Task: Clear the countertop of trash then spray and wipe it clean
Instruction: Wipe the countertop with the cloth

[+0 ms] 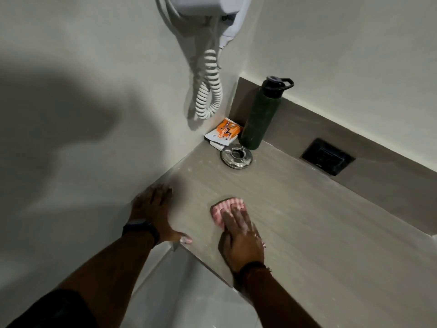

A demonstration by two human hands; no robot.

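A grey-beige countertop runs from the wall corner toward the lower right. My right hand presses flat on a pink striped cloth near the counter's front edge, and the cloth shows past the fingertips. My left hand lies flat with fingers spread at the counter's left end against the wall, holding nothing. In the back corner lie an orange and white soap packet, a round metal ashtray and a dark green bottle standing upright.
A white wall-mounted hair dryer with a coiled cord hangs above the corner. A black wall socket sits in the backsplash at the right. Pale floor tiles lie below the counter's front edge.
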